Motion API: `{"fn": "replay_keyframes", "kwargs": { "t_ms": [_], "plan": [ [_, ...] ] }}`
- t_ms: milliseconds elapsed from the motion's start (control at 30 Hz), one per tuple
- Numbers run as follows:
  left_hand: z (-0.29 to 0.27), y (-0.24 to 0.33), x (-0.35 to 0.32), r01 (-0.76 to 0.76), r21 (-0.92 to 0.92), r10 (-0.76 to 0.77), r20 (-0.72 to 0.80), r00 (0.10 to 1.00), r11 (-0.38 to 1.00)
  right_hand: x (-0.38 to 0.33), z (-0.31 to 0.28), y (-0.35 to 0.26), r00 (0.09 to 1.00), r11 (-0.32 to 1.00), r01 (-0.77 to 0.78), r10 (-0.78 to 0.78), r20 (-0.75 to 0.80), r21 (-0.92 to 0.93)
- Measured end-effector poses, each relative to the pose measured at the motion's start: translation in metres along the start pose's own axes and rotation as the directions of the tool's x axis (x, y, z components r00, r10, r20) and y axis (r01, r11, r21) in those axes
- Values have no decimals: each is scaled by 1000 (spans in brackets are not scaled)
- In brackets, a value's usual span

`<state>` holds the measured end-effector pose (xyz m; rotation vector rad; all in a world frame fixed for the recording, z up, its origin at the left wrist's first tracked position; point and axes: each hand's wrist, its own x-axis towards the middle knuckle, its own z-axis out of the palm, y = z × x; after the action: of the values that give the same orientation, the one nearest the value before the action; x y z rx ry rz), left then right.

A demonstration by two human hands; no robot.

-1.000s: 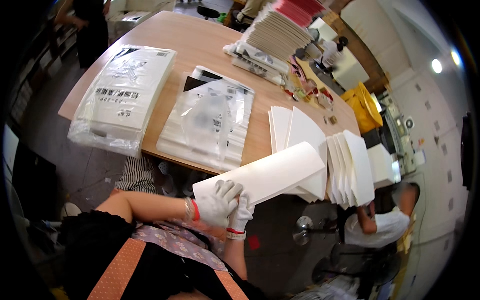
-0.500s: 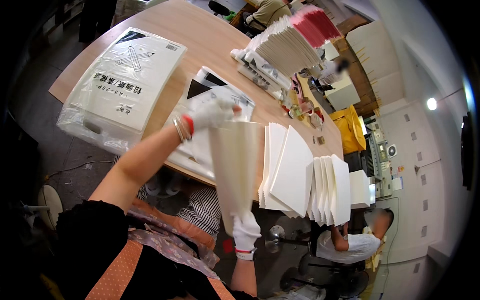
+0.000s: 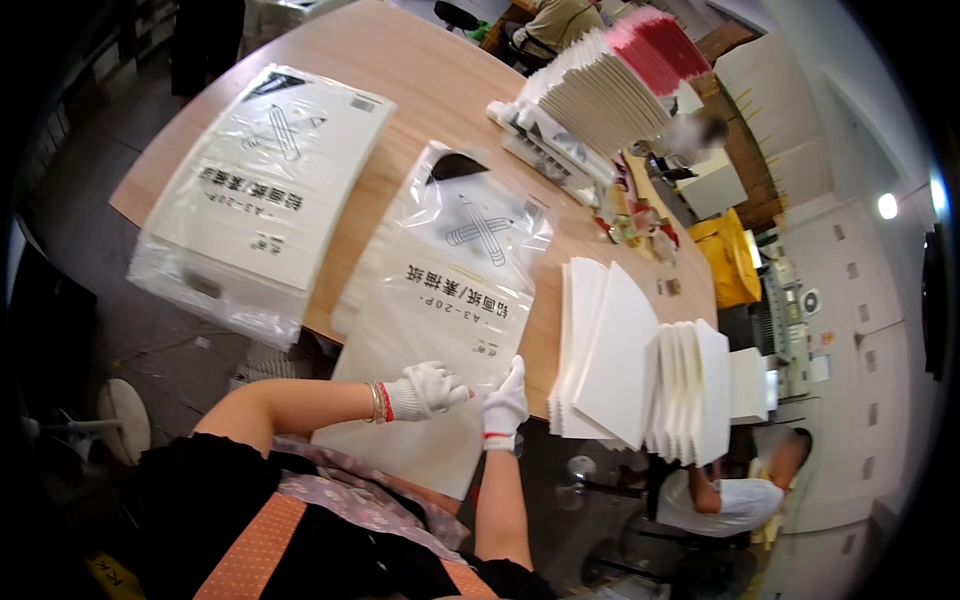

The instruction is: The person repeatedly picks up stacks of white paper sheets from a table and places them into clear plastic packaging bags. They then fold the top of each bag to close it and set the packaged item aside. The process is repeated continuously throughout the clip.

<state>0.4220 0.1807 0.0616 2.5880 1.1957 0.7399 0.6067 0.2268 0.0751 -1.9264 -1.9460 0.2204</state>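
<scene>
A clear plastic bag with black print and a crossed-pencil drawing lies on the table in front of me. White drawing-paper sheets show through it and stick out past the table's near edge. My left hand, in a white knit glove, is closed with curled fingers over the near part of the bag; a bare fingertip shows. Just to its right, my gloved right hand grips the right edge of the sheets, thumb pointing up. Whatever lies under the left fingers is mostly hidden.
Filled bags lie stacked at left on the wooden table. White paper bundles stand fanned along the right edge. Farther back are a tall paper stack with red sheets and rolled plastic. A person sits at right.
The paper sheets, held upright and curved before, now lie flat at the bag. My left hand has come down toward me, and my right hand has risen to meet it.
</scene>
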Motion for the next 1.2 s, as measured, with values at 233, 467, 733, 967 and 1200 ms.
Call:
{"fn": "replay_keyframes", "kwargs": {
  "t_ms": [233, 467, 733, 967, 1200],
  "plan": [
    [-55, -106, -36, 528, -370, -644, -409, 646, 764, 31, -7, 7, 994, 994, 9, -21, 111, 107],
    [-34, -71, -126, 309, -944, -901, 30, 434, 117, -59, -17, 22, 882, 973, 152, -213, 420, 175],
    [-94, 92, -229, 339, -381, -414, -133, 900, 860, -239, -79, -1, 759, 732, -89, -389, 521, 676],
    [-73, 67, -220, 654, -370, -750, -265, 607, 660, -181, -90, 15, 966, 901, 172, -234, 112, 399],
    [-93, 87, -153, 250, -739, -635, -296, 714, 625, -174, -53, 77, 969, 401, -214, 204, 141, 891]
  ]
}}
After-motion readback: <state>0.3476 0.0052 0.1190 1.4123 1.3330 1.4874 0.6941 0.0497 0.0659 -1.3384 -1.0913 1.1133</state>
